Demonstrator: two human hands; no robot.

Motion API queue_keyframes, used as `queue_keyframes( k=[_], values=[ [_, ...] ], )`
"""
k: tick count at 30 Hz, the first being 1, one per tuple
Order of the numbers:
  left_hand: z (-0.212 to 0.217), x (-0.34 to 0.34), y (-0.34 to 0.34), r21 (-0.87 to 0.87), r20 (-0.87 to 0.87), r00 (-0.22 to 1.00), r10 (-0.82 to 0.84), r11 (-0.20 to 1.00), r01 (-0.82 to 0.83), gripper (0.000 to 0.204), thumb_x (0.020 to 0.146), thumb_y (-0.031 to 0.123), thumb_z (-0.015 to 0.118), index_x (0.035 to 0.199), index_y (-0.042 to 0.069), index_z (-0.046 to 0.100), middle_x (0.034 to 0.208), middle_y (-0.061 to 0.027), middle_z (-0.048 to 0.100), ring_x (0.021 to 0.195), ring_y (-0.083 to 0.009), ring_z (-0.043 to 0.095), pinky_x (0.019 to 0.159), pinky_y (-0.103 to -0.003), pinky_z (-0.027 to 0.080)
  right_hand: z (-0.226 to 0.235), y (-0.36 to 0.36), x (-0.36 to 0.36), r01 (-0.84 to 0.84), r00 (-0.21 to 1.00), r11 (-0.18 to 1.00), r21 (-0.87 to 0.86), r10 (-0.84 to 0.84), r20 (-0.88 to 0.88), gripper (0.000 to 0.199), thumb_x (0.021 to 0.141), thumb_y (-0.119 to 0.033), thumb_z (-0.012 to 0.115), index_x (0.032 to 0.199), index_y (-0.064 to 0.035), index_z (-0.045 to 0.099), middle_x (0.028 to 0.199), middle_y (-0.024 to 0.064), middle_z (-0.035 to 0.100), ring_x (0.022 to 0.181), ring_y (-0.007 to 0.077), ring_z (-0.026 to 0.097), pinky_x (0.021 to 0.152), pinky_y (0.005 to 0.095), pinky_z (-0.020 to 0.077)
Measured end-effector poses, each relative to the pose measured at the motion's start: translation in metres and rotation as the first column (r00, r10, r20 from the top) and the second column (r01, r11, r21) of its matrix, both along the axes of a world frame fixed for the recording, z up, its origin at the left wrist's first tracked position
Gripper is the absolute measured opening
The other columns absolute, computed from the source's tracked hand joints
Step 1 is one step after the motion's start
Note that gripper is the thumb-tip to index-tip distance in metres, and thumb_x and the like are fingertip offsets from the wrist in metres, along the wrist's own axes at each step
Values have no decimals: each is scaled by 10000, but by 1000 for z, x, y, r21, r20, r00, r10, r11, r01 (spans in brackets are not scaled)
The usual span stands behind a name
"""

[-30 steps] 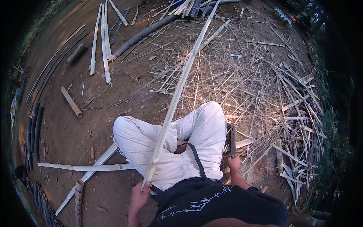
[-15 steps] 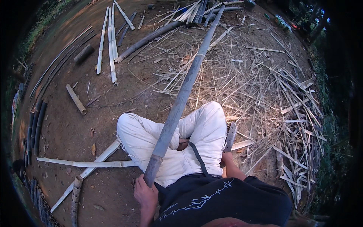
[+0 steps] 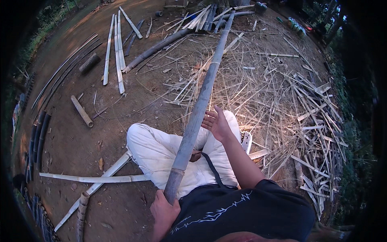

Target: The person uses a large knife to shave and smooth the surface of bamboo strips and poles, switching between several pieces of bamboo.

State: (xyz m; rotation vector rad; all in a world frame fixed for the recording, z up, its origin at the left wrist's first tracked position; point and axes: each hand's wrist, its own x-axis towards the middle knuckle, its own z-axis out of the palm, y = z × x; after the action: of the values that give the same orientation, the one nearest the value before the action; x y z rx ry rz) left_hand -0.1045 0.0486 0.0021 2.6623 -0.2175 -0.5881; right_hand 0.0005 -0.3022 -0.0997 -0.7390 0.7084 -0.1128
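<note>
Low in the frame, the left hand (image 3: 164, 213) has its fingers clamped round the butt of the long grey-green bamboo pole (image 3: 197, 115), which slants to the upper centre, while the right hand (image 3: 217, 123), fingers spread apart, steadies its middle above white-trousered knees (image 3: 155, 147).

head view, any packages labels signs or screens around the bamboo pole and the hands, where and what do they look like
No signs, labels or screens show.
Possible packaging: small green and red things on the ground at the far upper right, too small to tell.
Black shirt: a thin pale jagged line design across the chest.
</note>
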Motion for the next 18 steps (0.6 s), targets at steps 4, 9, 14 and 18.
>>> queue_keyframes(
  k=[4, 9, 14, 18],
  values=[
    [-17, -13, 0, 9, 134, 991, -5, 1000, 4, 523, 724, 216, 772, 1142, 29, 518, 970, -200, 644, 855, -426, 664, 729, -524, 518, 20, 31, 36, 44, 996, 992, 118, -53, 74, 566, 920, -530, 580, 1141, -10, 538, 934, 126, 652, 833, 237, 661, 807, 395, 556],
    [-43, -25, 9, 58, 553, 831, -63, 998, 37, 418, 720, 224, 734, 1053, 38, 565, 863, -129, 603, 724, -342, 660, 613, -448, 529, 20, 48, 48, 108, 989, 963, 248, -130, 72, 236, 930, -263, 616, 974, -65, 496, 805, 64, 582, 692, 180, 607, 641, 354, 546],
    [-52, -28, 26, 42, 686, 726, -53, 999, 33, 334, 733, 223, 711, 984, 46, 580, 777, -104, 576, 626, -321, 633, 544, -428, 509, 37, 66, 38, 151, 986, 982, 116, -158, 55, 161, 909, -106, 629, 979, -55, 494, 787, 65, 591, 667, 173, 620, 601, 338, 543],
    [-60, -21, 30, 32, 681, 730, -56, 998, 46, 331, 734, 220, 719, 976, 44, 579, 766, -103, 576, 615, -327, 633, 538, -432, 509, 37, 69, 44, 164, 986, 986, -3, -164, 36, 118, 895, -80, 627, 937, -46, 523, 756, 62, 603, 639, 174, 624, 581, 343, 545]
  ],
)
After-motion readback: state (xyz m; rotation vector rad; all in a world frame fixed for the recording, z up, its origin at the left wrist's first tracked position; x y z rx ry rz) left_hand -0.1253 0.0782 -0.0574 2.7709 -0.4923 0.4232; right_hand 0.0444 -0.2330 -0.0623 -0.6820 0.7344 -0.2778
